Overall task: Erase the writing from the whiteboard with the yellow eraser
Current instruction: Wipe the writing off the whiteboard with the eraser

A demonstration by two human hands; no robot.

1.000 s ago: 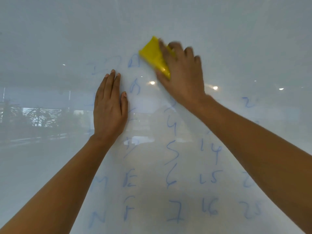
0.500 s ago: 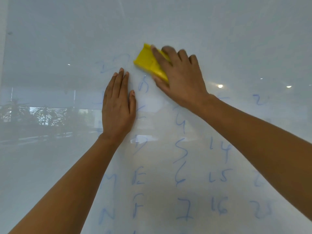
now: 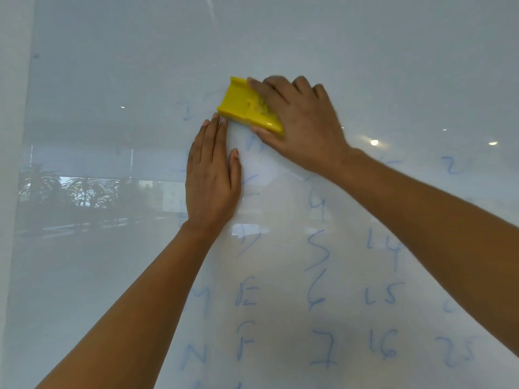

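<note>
The glossy whiteboard (image 3: 365, 51) fills the view. My right hand (image 3: 303, 122) presses the yellow eraser (image 3: 244, 105) flat against it near the top of the writing, fingers over the eraser's right part. My left hand (image 3: 212, 178) lies flat on the board just below and left of the eraser, fingertips almost touching its lower edge, fingers together and holding nothing. Faint blue letters and numbers (image 3: 317, 287) run in columns below the hands; some near the eraser are smeared and pale.
The board's left edge (image 3: 29, 136) meets a pale wall strip. Reflections of plants (image 3: 81, 189) and ceiling lights (image 3: 374, 142) show on the board surface. Both forearms cross the lower half of the view.
My right hand has slid the eraser left and slightly down across the top characters, close to my left fingertips. The view has shifted, with the board's left edge showing. The left hand stays flat.
</note>
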